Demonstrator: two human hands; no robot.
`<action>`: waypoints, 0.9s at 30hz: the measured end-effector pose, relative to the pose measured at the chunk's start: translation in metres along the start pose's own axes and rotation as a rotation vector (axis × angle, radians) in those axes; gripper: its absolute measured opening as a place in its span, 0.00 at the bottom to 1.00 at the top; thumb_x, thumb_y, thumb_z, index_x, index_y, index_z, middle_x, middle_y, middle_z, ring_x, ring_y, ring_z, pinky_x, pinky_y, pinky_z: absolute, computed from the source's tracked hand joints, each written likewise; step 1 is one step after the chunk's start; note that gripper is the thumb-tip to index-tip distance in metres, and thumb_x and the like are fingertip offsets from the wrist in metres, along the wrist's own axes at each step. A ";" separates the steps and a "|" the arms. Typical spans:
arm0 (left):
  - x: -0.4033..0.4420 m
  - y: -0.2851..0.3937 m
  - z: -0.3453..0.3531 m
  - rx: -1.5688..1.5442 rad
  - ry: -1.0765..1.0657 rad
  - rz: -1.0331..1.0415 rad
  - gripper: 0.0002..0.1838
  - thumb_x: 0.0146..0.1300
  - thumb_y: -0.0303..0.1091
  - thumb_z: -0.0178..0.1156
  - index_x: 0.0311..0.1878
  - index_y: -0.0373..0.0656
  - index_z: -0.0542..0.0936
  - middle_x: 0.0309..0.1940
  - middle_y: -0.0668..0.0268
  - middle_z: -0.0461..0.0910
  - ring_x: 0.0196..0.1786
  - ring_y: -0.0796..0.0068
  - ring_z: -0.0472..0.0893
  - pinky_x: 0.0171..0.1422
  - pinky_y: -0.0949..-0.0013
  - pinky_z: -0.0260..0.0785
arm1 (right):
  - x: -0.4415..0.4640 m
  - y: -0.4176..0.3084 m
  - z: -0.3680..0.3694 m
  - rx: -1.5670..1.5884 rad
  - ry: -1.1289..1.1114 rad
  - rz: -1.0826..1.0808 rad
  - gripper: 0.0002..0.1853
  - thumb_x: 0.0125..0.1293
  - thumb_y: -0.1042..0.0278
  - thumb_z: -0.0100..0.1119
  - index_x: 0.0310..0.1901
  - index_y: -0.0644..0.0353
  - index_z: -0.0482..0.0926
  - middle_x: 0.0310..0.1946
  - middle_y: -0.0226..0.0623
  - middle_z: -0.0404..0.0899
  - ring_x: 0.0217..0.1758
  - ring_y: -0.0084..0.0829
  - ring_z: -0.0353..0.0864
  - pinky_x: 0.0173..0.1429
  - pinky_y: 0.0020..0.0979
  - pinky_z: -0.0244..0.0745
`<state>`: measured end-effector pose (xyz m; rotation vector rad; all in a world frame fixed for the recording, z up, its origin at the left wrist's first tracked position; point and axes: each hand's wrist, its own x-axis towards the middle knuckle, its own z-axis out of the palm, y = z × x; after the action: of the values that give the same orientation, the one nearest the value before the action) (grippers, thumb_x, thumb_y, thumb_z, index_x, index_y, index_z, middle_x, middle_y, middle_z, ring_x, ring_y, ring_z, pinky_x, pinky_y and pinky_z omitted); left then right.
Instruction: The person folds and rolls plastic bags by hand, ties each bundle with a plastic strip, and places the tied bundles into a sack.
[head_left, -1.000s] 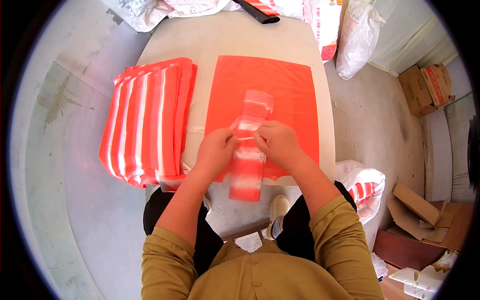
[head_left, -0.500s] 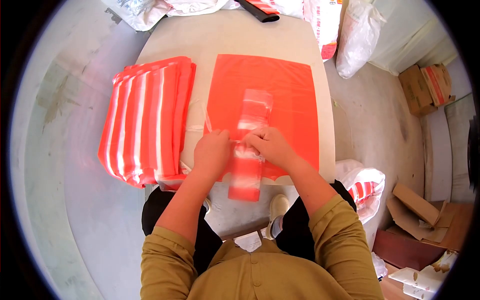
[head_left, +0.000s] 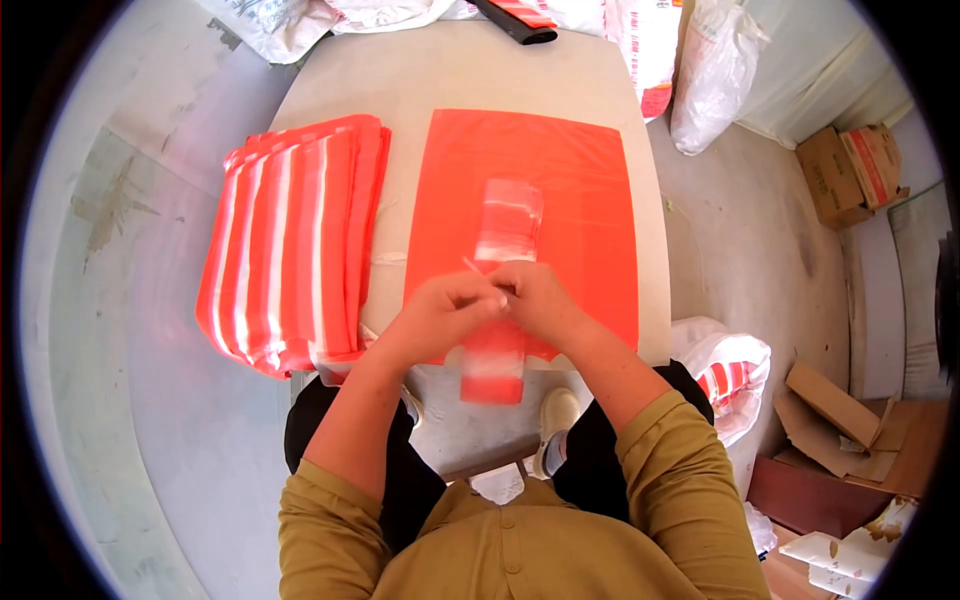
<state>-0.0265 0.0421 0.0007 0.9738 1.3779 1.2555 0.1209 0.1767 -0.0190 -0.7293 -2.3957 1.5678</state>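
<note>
A long, narrow folded bundle of red-and-white striped plastic bags (head_left: 511, 210) lies on a flat red plastic sheet (head_left: 580, 200), its near end sticking out past the table edge. Over the bundle's middle, my left hand (head_left: 445, 315) and my right hand (head_left: 540, 300) meet with fingers closed. A thin pale tie (head_left: 472, 265) pokes up between them; both hands appear to pinch it, though my fingers hide most of it. To the left sits a thick stack of red-and-white striped plastic bags (head_left: 290, 240).
The pale table (head_left: 400, 75) has rounded sides. A dark roll with striped plastic (head_left: 525, 25) and white sacks (head_left: 640, 50) stand at its far edge. An open white sack with striped plastic (head_left: 725, 375) is at the right, near cardboard boxes (head_left: 850, 175) on the floor.
My left hand has moved right and now overlaps my right hand's fingertips. The tie's end now points up above them. The bundle's near end has shifted slightly right.
</note>
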 end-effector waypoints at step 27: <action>0.018 -0.033 0.015 0.400 0.250 0.030 0.04 0.73 0.27 0.62 0.44 0.37 0.81 0.33 0.69 0.81 0.36 0.81 0.77 0.41 0.72 0.71 | 0.001 0.005 0.007 -0.251 0.277 -0.285 0.10 0.64 0.77 0.64 0.47 0.60 0.85 0.42 0.39 0.85 0.41 0.40 0.86 0.46 0.37 0.82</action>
<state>-0.0135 0.0577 -0.0344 1.1367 1.8649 1.1760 0.1185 0.1737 -0.0267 -0.5703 -2.3811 0.9997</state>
